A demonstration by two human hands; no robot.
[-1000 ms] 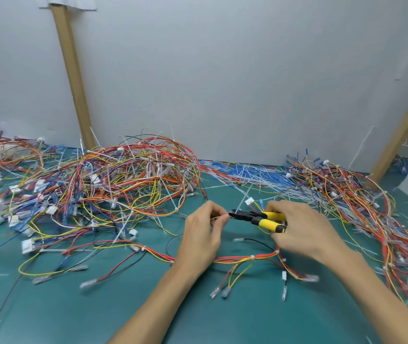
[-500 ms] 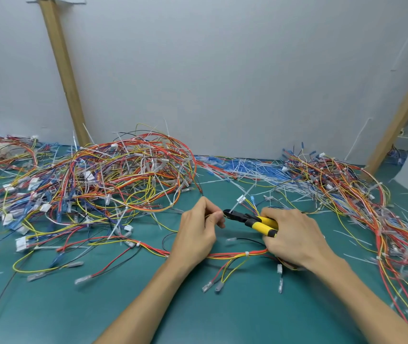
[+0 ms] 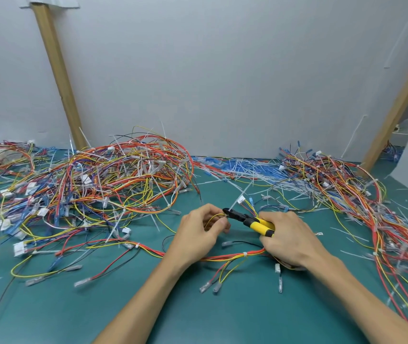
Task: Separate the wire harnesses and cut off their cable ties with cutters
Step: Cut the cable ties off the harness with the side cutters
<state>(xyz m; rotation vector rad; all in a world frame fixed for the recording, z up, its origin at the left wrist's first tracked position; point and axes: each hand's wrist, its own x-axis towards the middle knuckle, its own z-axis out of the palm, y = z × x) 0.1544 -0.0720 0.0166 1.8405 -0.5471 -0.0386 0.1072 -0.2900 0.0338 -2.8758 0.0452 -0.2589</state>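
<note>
A wire harness of red, orange and yellow wires lies across the green mat in front of me, bound by a white cable tie. My left hand pinches a yellow wire loop of it between thumb and fingers. My right hand grips yellow-handled cutters. Their black jaws point left and touch the wire at my left fingertips. Whether the jaws are shut is hard to tell.
A big tangled heap of harnesses fills the left and middle of the mat. A second heap runs down the right side. Loose cut ties lie by the white back wall. Two wooden posts lean against it.
The view has shifted slightly. Both hands stay together; the cutter jaws remain at the wire pinched in my left fingers.
</note>
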